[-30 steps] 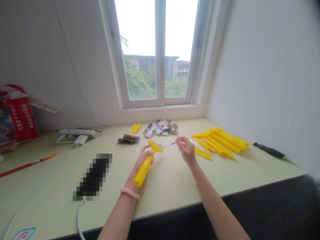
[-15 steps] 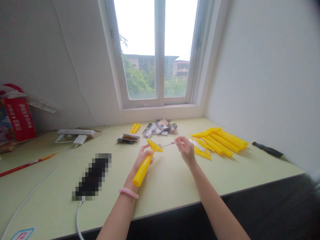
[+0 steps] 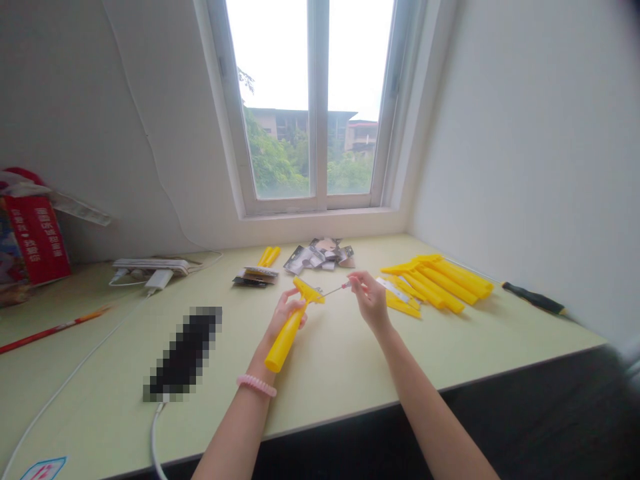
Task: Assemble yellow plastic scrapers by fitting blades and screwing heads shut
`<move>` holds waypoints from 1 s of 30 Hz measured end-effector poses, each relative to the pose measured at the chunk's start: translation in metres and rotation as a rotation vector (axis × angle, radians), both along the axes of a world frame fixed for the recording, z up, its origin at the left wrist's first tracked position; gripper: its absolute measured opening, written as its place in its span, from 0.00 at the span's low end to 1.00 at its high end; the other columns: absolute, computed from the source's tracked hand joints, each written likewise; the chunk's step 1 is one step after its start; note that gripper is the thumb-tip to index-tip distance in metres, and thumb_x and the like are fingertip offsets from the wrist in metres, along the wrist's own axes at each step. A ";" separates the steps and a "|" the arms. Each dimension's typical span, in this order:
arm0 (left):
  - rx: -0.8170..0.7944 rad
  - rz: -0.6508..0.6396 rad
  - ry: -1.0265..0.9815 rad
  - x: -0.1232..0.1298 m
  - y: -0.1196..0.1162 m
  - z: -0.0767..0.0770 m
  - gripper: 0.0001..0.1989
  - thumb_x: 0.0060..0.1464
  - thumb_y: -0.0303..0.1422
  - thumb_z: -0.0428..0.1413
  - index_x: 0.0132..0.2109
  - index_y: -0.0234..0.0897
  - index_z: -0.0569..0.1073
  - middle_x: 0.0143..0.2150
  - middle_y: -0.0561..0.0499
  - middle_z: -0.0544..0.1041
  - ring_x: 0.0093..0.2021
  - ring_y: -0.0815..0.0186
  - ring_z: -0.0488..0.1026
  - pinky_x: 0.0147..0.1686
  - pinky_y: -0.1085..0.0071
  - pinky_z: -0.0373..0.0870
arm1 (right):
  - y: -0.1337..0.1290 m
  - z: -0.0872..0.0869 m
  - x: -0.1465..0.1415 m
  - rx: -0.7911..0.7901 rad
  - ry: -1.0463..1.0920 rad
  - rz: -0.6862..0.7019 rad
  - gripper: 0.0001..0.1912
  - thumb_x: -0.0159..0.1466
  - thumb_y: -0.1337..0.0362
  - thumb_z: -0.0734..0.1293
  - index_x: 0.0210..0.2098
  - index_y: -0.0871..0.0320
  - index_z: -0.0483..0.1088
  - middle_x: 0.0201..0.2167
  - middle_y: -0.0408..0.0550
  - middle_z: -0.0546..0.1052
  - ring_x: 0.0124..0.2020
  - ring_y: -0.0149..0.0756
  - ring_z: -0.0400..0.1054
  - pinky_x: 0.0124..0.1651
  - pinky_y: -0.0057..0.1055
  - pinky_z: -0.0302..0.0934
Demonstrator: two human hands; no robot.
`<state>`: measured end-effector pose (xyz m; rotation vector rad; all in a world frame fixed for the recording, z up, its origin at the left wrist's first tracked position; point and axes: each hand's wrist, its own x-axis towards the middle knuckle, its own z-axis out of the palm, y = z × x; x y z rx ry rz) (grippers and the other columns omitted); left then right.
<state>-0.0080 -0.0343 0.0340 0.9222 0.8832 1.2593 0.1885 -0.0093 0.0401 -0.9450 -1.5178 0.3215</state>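
Note:
A yellow scraper-like tool (image 3: 286, 337) with a thick round handle is held in my left hand (image 3: 286, 313), its head tilted up and away from me. My right hand (image 3: 369, 298) pinches the handle of a small screwdriver (image 3: 336, 290). The thin shaft points left, and its tip reaches the head of the yellow tool, where a small metal-looking part shows. Whether the tip sits in a screw is too small to tell. Just right of my right hand lie several yellow handles (image 3: 440, 283) and flat yellow pieces (image 3: 403, 303).
Packaged items (image 3: 320, 255) lie by the window, with black packets (image 3: 255, 277) and yellow handles left of them. A black-handled tool (image 3: 534, 298) rests at the right. On the left are a power strip (image 3: 150, 267), a pixelated dark object (image 3: 185, 357), cables and a red stick (image 3: 55, 330).

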 end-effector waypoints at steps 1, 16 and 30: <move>0.000 0.000 -0.002 0.000 0.000 0.000 0.24 0.41 0.30 0.54 0.48 0.38 0.59 0.29 0.55 0.70 0.15 0.77 0.62 0.17 0.78 0.54 | 0.001 -0.001 0.000 -0.011 0.011 0.011 0.13 0.62 0.55 0.58 0.33 0.58 0.67 0.24 0.45 0.73 0.26 0.32 0.66 0.30 0.28 0.61; -0.011 0.024 -0.016 0.002 0.000 -0.003 0.22 0.43 0.31 0.54 0.47 0.39 0.58 0.25 0.57 0.68 0.15 0.77 0.61 0.15 0.81 0.53 | 0.000 -0.002 -0.003 -0.059 0.060 0.107 0.09 0.61 0.57 0.61 0.32 0.57 0.64 0.26 0.45 0.71 0.28 0.32 0.65 0.27 0.27 0.61; -0.110 0.043 -0.117 0.001 -0.003 0.003 0.22 0.46 0.27 0.53 0.49 0.39 0.58 0.32 0.51 0.72 0.15 0.80 0.62 0.15 0.83 0.59 | 0.004 -0.003 -0.004 -0.066 0.075 0.095 0.09 0.61 0.57 0.60 0.33 0.57 0.63 0.27 0.46 0.71 0.27 0.31 0.65 0.27 0.27 0.61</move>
